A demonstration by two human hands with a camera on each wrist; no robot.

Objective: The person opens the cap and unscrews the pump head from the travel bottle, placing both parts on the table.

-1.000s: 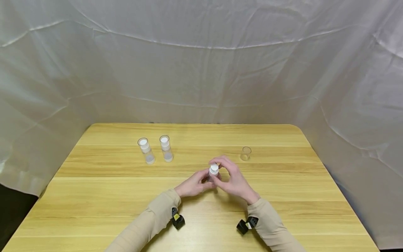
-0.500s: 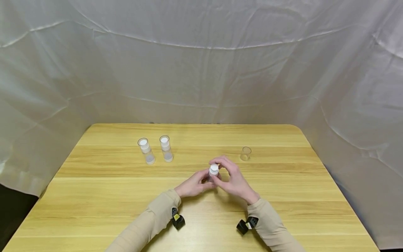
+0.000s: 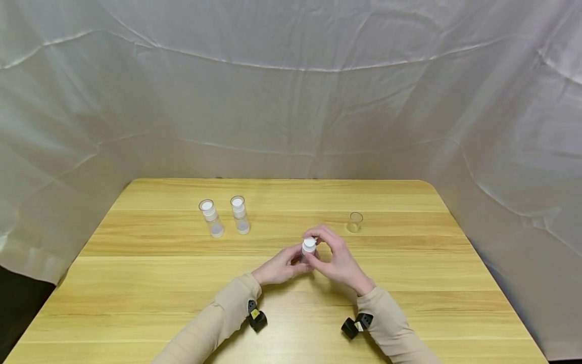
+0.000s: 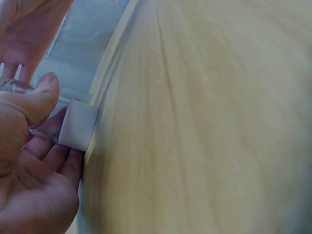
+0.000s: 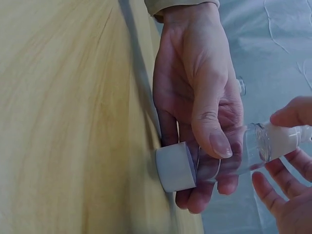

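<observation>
A pump bottle (image 3: pixel 308 246) with a clear body, white pump top and white base stands upright between the two hands at the table's middle. The left hand (image 3: pixel 278 267) grips the clear body, its thumb lying along the front in the right wrist view, above the white base (image 5: pixel 175 167). Thumb and fingers of the right hand (image 3: pixel 337 259) hold the white collar (image 5: pixel 282 140) at the top. In the left wrist view the base (image 4: pixel 79 125) shows below the left hand's fingers (image 4: pixel 57 155), close to the tabletop; the pump top is out of that frame.
Two similar bottles (image 3: pixel 211 218) (image 3: pixel 240 215) with clear caps on stand at the back left of the wooden table (image 3: pixel 173 303). A loose clear cap (image 3: pixel 355 222) stands to the right, beyond the right hand. Pale cloth (image 3: pixel 291 111) hangs around the table.
</observation>
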